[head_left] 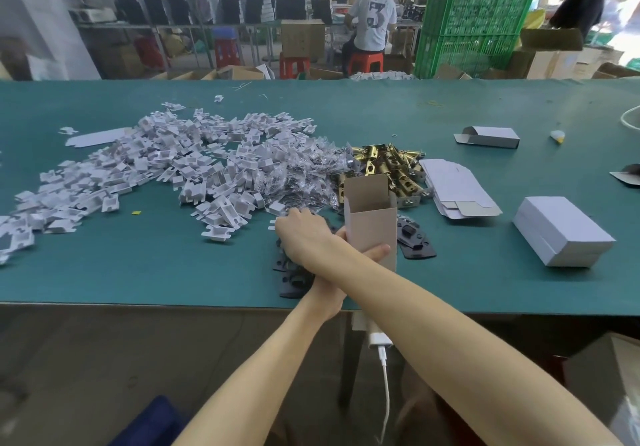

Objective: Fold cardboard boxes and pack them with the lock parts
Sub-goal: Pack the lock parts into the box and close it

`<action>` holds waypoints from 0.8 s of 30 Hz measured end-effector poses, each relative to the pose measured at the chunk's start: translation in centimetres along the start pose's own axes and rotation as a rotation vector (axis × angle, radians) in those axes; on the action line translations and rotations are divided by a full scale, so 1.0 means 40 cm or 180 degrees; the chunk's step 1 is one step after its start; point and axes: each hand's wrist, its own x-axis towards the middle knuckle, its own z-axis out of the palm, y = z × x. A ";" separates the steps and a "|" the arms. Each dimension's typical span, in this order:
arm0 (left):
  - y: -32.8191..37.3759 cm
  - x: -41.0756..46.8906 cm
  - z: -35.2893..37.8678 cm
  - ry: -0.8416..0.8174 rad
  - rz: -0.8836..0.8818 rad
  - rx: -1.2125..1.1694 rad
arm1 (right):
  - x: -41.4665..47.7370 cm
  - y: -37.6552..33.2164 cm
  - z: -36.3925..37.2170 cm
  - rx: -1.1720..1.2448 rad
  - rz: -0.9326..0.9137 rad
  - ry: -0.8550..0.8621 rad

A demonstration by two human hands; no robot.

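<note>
- The cardboard box (372, 227) stands upright, long axis vertical and mouth open upward, with the left hand (332, 288) clamped round its base.
- The right hand (301, 234) crosses over to the box's left, fingers on the bagged parts (298, 177); whether they grasp anything cannot be told.
- Brass latches (381, 165) lie just behind the box.
- All this sits on a green table (173, 272), in a crowded workshop.

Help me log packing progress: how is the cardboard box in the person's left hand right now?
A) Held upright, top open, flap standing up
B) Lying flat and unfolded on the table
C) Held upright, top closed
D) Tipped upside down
A: the left hand grips the cardboard box near its base, and its top is open with one flap raised.
</note>
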 end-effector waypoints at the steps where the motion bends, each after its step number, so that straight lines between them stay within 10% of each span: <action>1: 0.001 0.000 0.000 -0.0017 0.0019 0.0017 | 0.002 0.004 0.004 0.0065 0.0038 -0.0018; 24: 0.011 -0.002 -0.001 0.0072 -0.0030 -0.0108 | 0.028 0.021 0.009 0.0509 0.0461 0.0138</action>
